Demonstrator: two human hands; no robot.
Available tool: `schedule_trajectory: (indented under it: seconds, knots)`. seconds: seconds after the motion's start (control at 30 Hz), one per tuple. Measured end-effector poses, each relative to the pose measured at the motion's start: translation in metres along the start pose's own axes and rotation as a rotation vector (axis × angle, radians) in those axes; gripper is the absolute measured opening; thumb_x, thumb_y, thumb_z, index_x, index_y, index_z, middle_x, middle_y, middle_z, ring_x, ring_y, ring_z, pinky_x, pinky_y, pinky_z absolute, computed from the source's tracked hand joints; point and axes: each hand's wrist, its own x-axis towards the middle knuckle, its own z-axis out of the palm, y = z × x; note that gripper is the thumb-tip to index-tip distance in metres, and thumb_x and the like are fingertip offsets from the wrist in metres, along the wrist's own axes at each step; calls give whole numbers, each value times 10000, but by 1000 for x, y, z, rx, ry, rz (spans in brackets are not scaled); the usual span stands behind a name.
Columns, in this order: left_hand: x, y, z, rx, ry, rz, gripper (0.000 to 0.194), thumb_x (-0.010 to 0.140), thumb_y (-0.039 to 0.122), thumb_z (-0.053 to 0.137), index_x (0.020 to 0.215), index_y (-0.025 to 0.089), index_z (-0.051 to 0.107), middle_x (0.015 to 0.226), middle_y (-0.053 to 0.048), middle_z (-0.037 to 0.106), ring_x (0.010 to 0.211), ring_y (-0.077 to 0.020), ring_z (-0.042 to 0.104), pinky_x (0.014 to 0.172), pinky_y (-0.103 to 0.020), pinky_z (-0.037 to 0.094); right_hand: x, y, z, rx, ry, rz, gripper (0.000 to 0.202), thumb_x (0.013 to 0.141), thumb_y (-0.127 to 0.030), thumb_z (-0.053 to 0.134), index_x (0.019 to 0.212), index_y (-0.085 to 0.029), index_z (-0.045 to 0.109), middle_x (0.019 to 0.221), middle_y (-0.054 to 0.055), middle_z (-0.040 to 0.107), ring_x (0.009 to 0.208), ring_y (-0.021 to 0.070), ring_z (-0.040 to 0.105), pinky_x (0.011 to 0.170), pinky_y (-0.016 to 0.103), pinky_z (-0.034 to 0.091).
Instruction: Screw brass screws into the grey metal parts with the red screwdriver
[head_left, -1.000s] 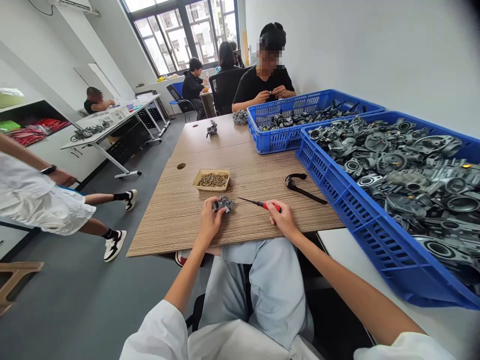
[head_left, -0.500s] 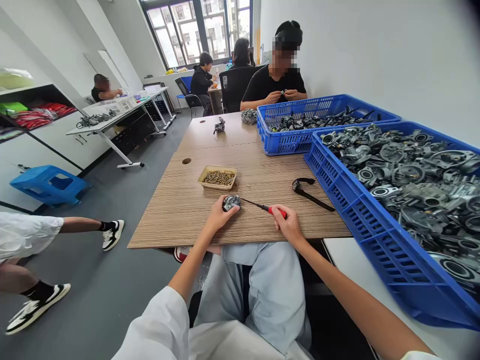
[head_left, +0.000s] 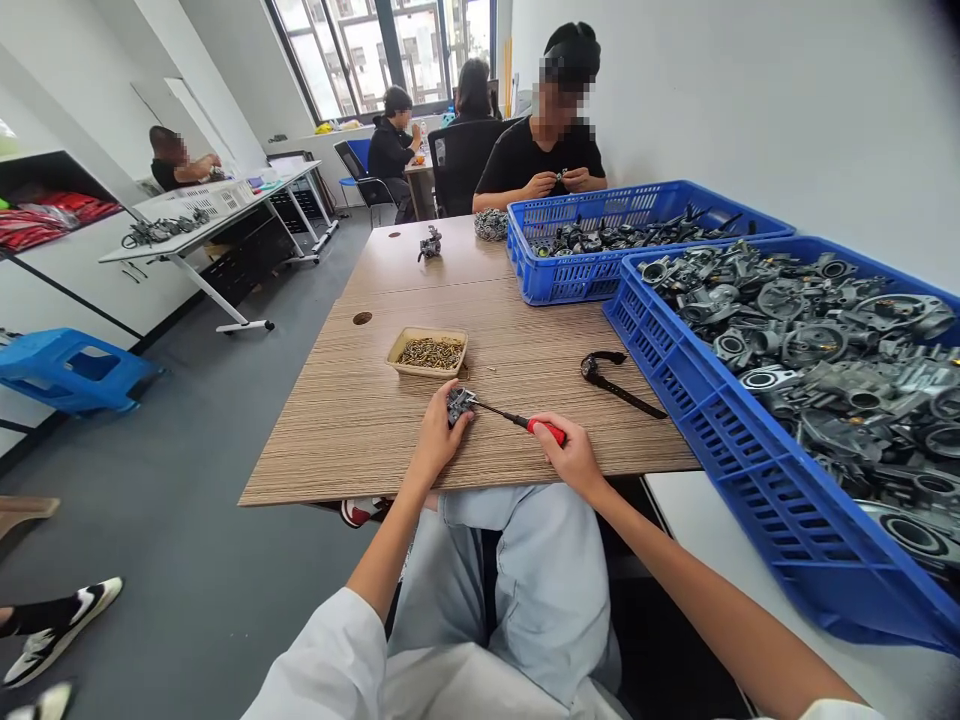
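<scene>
My left hand [head_left: 437, 436] is closed round a small grey metal part [head_left: 460, 402] over the wooden table [head_left: 330, 420]. My right hand [head_left: 571, 452] grips the red handle of a screwdriver [head_left: 547, 431], whose thin dark shaft points left. Its tip meets the right side of the metal part; the exact contact point is too small to tell. Just beyond my left hand is a beige tray [head_left: 391, 363] of small brass-coloured pieces. A black wristwatch [head_left: 591, 369] lies to the right of the tray.
Two blue crates, one with grey metal castings [head_left: 675, 385] and one with dark parts [head_left: 555, 283], stand at the right. Another metal assembly [head_left: 430, 243] sits at the table's far end. A person in black [head_left: 536, 160] works across the table. A blue stool [head_left: 82, 370] stands left.
The metal part has turned in my left hand and shows a different side. The screwdriver has shifted slightly left with my right hand. The view has moved a little, and the walking person's legs are further left.
</scene>
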Motion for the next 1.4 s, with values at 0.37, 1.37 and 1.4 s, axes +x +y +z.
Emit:
schedule_trajectory:
  seconds: [0.37,1.37,1.4]
  knots:
    - [0,-1,0,31,-13,-5,472,1006,318,584,1466,233,520,1357,-135,591,1286,-278,561,1133,-441,436,2,2,0,-2,25,-61,319,957,-500,606,918,-212,738,714,53,686,742,244,681,598,314,537]
    - [0,1,0,12,-2,-34,463,989,296,602,1443,232,535,1354,-134,605,1295,-280,568,1131,-460,444,0,3,0,-18,3,-43,332,983,-491,584,941,-193,724,722,44,680,653,202,655,538,273,495]
    - [0,1,0,12,-1,-33,462,989,296,602,1442,232,535,1353,-133,607,1295,-279,569,1132,-460,444,0,4,0,-19,2,-39,332,985,-489,583,946,-191,722,723,43,679,649,200,653,536,271,495]
